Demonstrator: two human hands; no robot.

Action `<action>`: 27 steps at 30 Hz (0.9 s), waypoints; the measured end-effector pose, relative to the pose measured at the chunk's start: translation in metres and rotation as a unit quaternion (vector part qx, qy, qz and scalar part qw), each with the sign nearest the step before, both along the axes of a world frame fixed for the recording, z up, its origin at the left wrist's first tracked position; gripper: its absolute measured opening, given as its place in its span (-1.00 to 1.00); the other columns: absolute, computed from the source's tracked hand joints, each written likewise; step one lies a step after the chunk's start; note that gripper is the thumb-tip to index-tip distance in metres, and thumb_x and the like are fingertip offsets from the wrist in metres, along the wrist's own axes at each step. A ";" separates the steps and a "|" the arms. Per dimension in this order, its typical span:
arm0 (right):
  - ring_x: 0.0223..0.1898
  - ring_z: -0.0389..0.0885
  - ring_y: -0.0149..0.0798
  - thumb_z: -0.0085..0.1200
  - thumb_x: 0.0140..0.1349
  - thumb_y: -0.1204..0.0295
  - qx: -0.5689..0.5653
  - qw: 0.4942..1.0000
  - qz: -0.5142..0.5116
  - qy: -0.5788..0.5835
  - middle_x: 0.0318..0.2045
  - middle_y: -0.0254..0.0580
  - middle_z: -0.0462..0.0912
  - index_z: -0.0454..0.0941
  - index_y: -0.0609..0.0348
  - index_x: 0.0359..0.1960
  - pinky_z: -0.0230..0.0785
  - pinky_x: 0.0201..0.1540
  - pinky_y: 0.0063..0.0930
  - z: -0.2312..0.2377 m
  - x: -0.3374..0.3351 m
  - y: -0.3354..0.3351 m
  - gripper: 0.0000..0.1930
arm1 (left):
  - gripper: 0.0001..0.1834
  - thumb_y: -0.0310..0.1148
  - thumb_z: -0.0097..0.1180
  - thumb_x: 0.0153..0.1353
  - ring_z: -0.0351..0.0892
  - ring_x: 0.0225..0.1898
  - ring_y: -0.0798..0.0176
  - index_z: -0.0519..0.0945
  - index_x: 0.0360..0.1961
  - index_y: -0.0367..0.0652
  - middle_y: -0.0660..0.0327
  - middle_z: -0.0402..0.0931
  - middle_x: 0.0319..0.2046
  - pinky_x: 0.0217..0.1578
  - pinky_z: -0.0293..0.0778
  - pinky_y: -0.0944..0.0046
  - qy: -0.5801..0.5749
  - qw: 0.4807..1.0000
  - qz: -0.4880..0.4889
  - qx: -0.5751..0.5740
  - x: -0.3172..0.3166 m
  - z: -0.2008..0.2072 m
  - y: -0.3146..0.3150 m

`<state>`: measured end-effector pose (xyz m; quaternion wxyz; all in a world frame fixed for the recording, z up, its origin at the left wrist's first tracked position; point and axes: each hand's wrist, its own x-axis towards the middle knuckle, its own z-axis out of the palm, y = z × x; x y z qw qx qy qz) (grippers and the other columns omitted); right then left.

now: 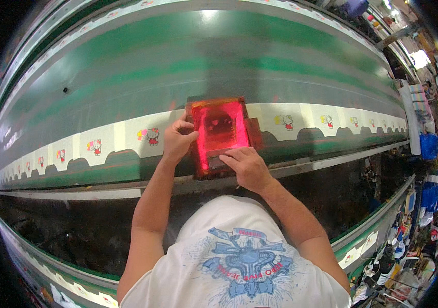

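A small screen-printing frame (199,150), smeared with bright red ink, lies over a row of white fabric pieces (275,134) on the long green table. My left hand (178,141) is closed around the frame's left edge, thumb toward the mesh. At the frame's near end, my right hand (249,167) has its fingers closed on a dark, flat squeegee (216,163) resting inside the frame. The fingers partly cover the squeegee. Small cartoon figures in red, pink and yellow are printed on the fabric at both sides; the piece beneath the frame is mostly hidden.
The long green-grey table (142,66) curves across the view, with a pale rail (332,158) along its near edge. Another table (59,259) with printed pieces runs at the lower left. Blue bags (428,146) and clutter stand at the right.
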<state>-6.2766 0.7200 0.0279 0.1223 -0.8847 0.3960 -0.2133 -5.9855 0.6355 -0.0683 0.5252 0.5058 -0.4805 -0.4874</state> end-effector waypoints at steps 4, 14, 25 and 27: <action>0.20 0.77 0.03 0.34 0.27 0.55 0.009 0.999 0.005 -0.042 0.14 -0.14 0.83 0.84 0.09 0.20 0.59 0.29 0.02 -0.002 -0.008 -0.005 -0.57 | -0.69 -0.76 0.55 0.19 0.79 0.13 0.32 0.74 -0.11 -0.25 0.06 0.75 0.44 0.17 0.71 0.19 0.061 0.998 -0.013 0.010 -0.003 0.012 0.000; 0.23 0.75 0.10 0.34 0.28 0.64 0.003 0.988 -0.041 -0.150 0.14 -0.10 0.82 0.82 0.13 0.19 0.59 0.34 0.07 -0.015 -0.106 -0.005 -0.57 | -0.61 -0.88 0.46 0.10 0.68 0.51 0.07 0.76 -0.11 -0.23 -0.18 0.44 0.71 0.46 0.61 0.03 0.123 0.990 -0.018 -0.063 -0.093 0.018 -0.016; 0.22 0.76 0.16 0.27 0.30 0.71 0.015 0.980 -0.023 -0.195 0.13 -0.05 0.80 0.80 0.18 0.20 0.65 0.37 0.04 -0.027 -0.273 -0.019 -0.57 | -0.59 -0.90 0.48 0.15 0.74 0.44 0.05 0.77 -0.07 -0.24 -0.14 0.57 0.62 0.37 0.73 0.02 0.199 0.979 -0.046 -0.019 -0.251 0.010 -0.028; 0.21 0.76 0.16 0.26 0.31 0.71 0.029 0.977 -0.005 -0.213 0.13 -0.03 0.80 0.79 0.20 0.21 0.66 0.37 0.03 -0.026 -0.284 -0.023 -0.57 | -0.60 -0.90 0.49 0.16 0.80 0.34 0.08 0.76 -0.07 -0.24 -0.11 0.63 0.56 0.30 0.77 0.04 0.192 0.981 -0.028 0.013 -0.257 0.013 -0.026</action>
